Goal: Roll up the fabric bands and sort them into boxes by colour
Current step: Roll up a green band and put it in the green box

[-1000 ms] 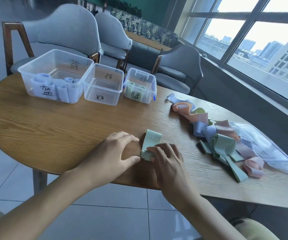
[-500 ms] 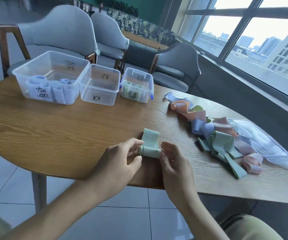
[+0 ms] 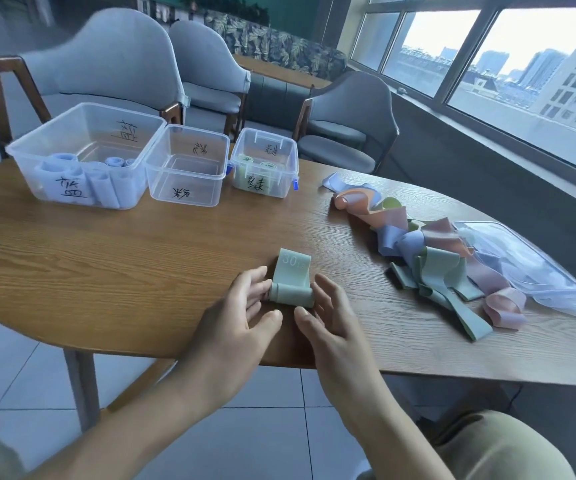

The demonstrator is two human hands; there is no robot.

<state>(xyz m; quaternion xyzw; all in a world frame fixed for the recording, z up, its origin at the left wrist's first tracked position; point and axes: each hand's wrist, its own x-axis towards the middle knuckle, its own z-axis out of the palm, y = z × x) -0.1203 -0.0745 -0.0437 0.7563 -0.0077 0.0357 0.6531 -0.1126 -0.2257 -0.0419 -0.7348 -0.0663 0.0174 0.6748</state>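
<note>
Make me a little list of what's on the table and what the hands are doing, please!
Being rolled: green band, partly rolled, its free end flat on the table
Left hand: fingers at the roll's left end
Right hand: fingers at the roll's right end
Big box: blue rolls inside
Middle box: no rolls visible
Small box: green rolls inside
Unrolled pile: pink, blue and green bands, right of the hands
Beside pile: clear plastic bag
</note>
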